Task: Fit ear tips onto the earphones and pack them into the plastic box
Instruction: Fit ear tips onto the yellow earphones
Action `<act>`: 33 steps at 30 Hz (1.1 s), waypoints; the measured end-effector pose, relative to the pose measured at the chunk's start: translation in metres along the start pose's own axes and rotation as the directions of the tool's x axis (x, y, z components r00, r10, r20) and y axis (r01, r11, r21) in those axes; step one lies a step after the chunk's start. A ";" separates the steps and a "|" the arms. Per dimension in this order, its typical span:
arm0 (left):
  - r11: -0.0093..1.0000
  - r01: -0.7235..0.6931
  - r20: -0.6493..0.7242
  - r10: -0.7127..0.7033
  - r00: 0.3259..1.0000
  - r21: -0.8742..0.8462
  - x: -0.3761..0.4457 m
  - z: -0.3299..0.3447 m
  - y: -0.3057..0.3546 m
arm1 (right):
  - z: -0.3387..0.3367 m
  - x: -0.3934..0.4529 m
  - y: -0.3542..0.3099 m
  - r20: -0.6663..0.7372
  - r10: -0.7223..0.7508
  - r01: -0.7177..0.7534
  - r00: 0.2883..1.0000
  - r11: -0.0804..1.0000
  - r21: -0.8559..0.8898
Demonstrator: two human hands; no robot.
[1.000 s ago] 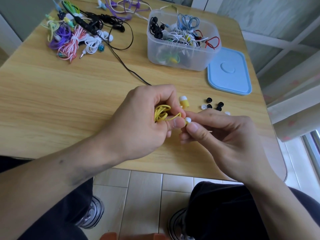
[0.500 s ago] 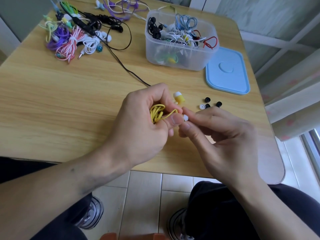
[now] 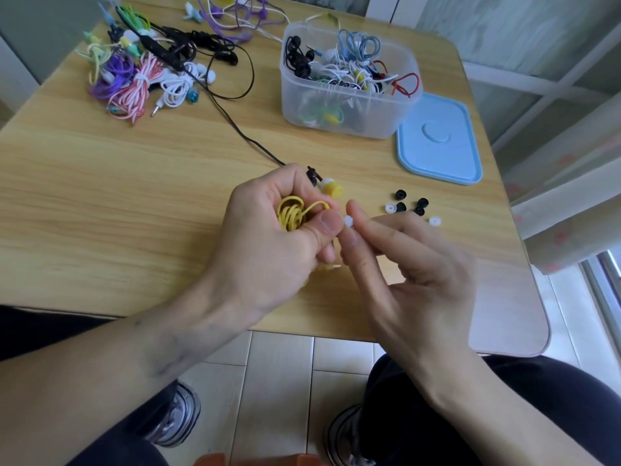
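The left hand [image 3: 268, 230] holds the yellow earphones [image 3: 291, 215] tight above the table [image 3: 134, 183] while the right hand [image 3: 403, 264] pinches a white ear tip [image 3: 348, 222] onto one bud, so I think it next needs a firm push, then the plastic box [image 3: 349, 105].

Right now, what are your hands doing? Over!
Left hand grips coiled yellow earphones. Right hand pinches white ear tip at the bud. Plastic box open, nothing blocking it. Over.

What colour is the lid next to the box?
Light blue lid, plain to see in the head view.
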State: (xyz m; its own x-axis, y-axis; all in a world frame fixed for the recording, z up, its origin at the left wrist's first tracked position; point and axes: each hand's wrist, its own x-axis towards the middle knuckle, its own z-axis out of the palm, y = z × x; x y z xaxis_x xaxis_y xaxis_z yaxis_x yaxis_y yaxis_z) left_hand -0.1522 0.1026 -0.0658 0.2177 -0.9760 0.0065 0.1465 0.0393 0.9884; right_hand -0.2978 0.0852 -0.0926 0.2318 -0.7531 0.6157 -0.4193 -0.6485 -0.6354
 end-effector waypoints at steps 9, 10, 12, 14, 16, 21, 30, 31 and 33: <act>0.971 0.210 0.086 -0.201 0.976 -0.117 0.009 -0.007 0.012 | -0.004 0.013 0.006 0.097 -0.119 0.118 0.988 0.993 0.013; 0.982 0.171 0.082 -0.165 0.983 -0.075 0.009 -0.007 0.012 | -0.005 0.013 0.005 0.113 -0.087 0.082 0.990 0.996 0.045; 0.996 0.085 0.092 -0.087 0.992 0.031 0.008 -0.009 0.010 | -0.008 0.014 0.002 0.147 -0.026 0.014 0.989 0.997 0.079; 0.993 0.009 0.120 -0.023 0.993 0.119 0.007 -0.010 0.010 | -0.009 0.012 0.001 0.183 0.026 -0.045 0.983 0.994 0.097; 0.981 -0.045 0.144 0.017 0.989 0.189 0.006 -0.011 0.009 | -0.012 0.011 0.001 0.222 0.069 -0.102 0.973 0.985 0.142; 0.946 -0.099 0.242 0.023 0.970 0.308 0.008 -0.011 0.012 | -0.026 0.021 0.007 0.379 0.157 -0.262 0.912 0.934 0.244; 0.944 -0.018 0.368 -0.111 0.923 0.330 0.010 -0.008 0.017 | -0.035 0.025 0.005 0.365 0.226 -0.344 0.903 0.891 0.297; 0.949 -0.007 0.365 -0.114 0.924 0.314 0.010 -0.008 0.017 | -0.035 0.024 0.005 0.340 0.200 -0.303 0.919 0.910 0.282; 0.957 0.001 0.355 -0.109 0.928 0.291 0.010 -0.008 0.018 | -0.035 0.023 0.005 0.293 0.130 -0.201 0.947 0.952 0.229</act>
State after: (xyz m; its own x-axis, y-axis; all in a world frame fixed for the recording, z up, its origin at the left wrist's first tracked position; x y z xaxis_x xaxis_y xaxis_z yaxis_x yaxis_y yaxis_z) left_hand -0.1397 0.0952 -0.0494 -0.1565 -0.9865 -0.0480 -0.1399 -0.0260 0.9898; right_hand -0.3248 0.0690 -0.0655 0.4223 -0.8301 0.3642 -0.2450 -0.4914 -0.8358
